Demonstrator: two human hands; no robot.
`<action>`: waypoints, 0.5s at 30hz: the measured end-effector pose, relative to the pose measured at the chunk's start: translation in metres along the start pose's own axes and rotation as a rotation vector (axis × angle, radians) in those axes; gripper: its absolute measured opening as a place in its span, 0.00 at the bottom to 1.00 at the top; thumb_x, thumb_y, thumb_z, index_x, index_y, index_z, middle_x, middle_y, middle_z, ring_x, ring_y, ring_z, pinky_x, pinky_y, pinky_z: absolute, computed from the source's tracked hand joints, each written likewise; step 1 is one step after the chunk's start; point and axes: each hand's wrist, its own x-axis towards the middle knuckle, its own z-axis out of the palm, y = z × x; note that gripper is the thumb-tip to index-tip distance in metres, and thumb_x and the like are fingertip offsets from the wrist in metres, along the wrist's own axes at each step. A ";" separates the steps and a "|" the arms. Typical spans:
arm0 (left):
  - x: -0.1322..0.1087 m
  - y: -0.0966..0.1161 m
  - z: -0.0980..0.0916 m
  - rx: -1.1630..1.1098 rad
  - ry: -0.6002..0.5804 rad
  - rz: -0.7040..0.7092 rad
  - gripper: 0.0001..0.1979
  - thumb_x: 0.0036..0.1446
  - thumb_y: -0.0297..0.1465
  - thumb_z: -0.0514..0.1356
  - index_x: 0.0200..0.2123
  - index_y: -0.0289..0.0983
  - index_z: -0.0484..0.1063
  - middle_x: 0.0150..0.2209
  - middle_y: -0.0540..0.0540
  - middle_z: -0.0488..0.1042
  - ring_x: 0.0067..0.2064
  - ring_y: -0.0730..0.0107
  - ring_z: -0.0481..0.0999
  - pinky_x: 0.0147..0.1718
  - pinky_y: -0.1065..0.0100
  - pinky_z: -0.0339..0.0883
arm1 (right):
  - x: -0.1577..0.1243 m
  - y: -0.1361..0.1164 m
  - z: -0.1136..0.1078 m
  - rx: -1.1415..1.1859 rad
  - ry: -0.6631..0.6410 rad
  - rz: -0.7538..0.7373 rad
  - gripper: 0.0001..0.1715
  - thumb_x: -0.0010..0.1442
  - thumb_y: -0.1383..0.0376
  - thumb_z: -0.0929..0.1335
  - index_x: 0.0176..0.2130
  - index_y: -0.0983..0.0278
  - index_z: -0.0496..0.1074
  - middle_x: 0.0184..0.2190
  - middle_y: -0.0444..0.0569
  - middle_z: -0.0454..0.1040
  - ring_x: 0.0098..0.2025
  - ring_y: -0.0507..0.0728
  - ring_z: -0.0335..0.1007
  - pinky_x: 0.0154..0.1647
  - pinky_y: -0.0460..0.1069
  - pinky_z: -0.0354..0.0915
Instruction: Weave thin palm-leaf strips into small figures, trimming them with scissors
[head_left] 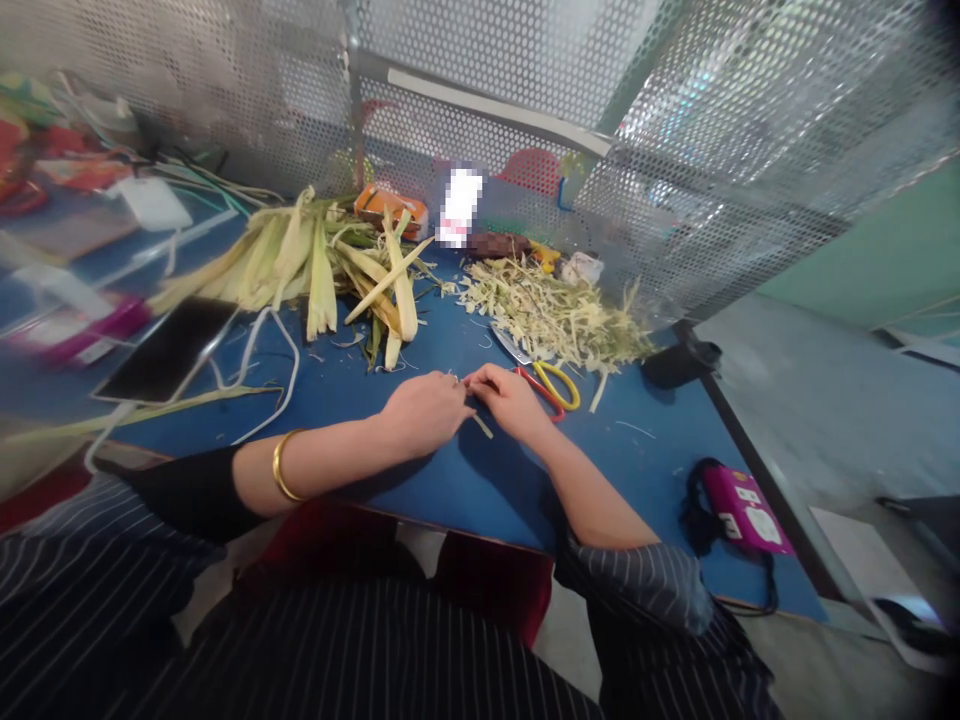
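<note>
My left hand [426, 412] and my right hand [510, 402] meet over the blue table [450, 490], with fingertips pinched together. Between them is a small piece, mostly hidden by the fingers; a pale husk strip [482, 426] sticks out below. Just beyond my right hand lie scissors [556, 386] with yellow and red handles. A heap of shredded husk pieces [555, 310] is behind the scissors. To the left of it, long dry husk leaves [322, 275] are piled up.
A dark phone [169, 350] with a white cable lies at the left. Near the right edge are a black cup [681, 362] and a magenta box [750, 512] with a black cord. A perforated metal screen [487, 135] stands behind the table.
</note>
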 end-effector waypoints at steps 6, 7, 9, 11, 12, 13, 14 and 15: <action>0.002 -0.026 -0.001 -0.255 -0.021 -0.138 0.14 0.59 0.26 0.48 0.42 0.36 0.71 0.36 0.44 0.76 0.39 0.63 0.75 0.37 0.67 0.62 | -0.004 0.003 0.000 -0.016 -0.015 -0.037 0.06 0.57 0.65 0.62 0.31 0.63 0.67 0.33 0.46 0.74 0.35 0.54 0.67 0.40 0.50 0.61; 0.002 -0.027 0.002 -0.266 -0.006 -0.144 0.14 0.59 0.27 0.48 0.42 0.36 0.71 0.37 0.44 0.76 0.40 0.63 0.75 0.37 0.67 0.62 | -0.004 0.003 0.001 -0.023 -0.019 -0.058 0.06 0.58 0.65 0.62 0.32 0.63 0.67 0.33 0.46 0.74 0.35 0.53 0.67 0.39 0.49 0.61; 0.002 -0.027 0.005 -0.267 0.017 -0.160 0.13 0.59 0.28 0.48 0.42 0.36 0.70 0.36 0.44 0.76 0.39 0.62 0.75 0.36 0.67 0.62 | -0.005 0.002 0.002 -0.043 -0.033 -0.113 0.06 0.58 0.66 0.61 0.32 0.63 0.67 0.32 0.45 0.73 0.34 0.53 0.66 0.39 0.49 0.60; 0.002 -0.026 0.007 -0.254 0.027 -0.185 0.14 0.58 0.29 0.49 0.44 0.36 0.69 0.34 0.45 0.76 0.38 0.63 0.75 0.34 0.68 0.61 | -0.005 0.001 0.002 -0.067 -0.050 -0.163 0.07 0.59 0.67 0.61 0.31 0.62 0.66 0.31 0.45 0.72 0.34 0.53 0.66 0.38 0.48 0.60; 0.002 -0.026 0.006 -0.246 0.027 -0.193 0.14 0.57 0.29 0.49 0.44 0.36 0.69 0.34 0.45 0.76 0.37 0.63 0.74 0.34 0.68 0.61 | -0.006 0.000 0.002 -0.076 -0.060 -0.179 0.07 0.59 0.68 0.60 0.31 0.62 0.66 0.31 0.45 0.72 0.35 0.53 0.67 0.38 0.48 0.60; 0.002 -0.027 0.006 -0.235 0.026 -0.195 0.13 0.57 0.29 0.50 0.44 0.37 0.69 0.34 0.45 0.76 0.37 0.64 0.74 0.33 0.68 0.61 | -0.007 -0.001 0.002 -0.083 -0.070 -0.188 0.07 0.59 0.68 0.60 0.32 0.62 0.66 0.32 0.45 0.72 0.35 0.53 0.67 0.38 0.48 0.60; 0.002 -0.029 0.005 -0.220 0.026 -0.192 0.13 0.57 0.30 0.51 0.43 0.37 0.70 0.33 0.46 0.76 0.37 0.64 0.74 0.32 0.69 0.60 | -0.007 -0.002 0.001 -0.090 -0.081 -0.192 0.07 0.59 0.68 0.60 0.32 0.62 0.65 0.32 0.46 0.72 0.35 0.54 0.67 0.39 0.48 0.60; 0.002 -0.031 0.003 -0.201 0.024 -0.183 0.12 0.57 0.31 0.51 0.40 0.38 0.71 0.33 0.46 0.76 0.36 0.64 0.74 0.32 0.69 0.60 | -0.008 -0.003 0.001 -0.095 -0.093 -0.193 0.07 0.60 0.68 0.60 0.32 0.62 0.65 0.33 0.46 0.72 0.36 0.54 0.67 0.39 0.49 0.61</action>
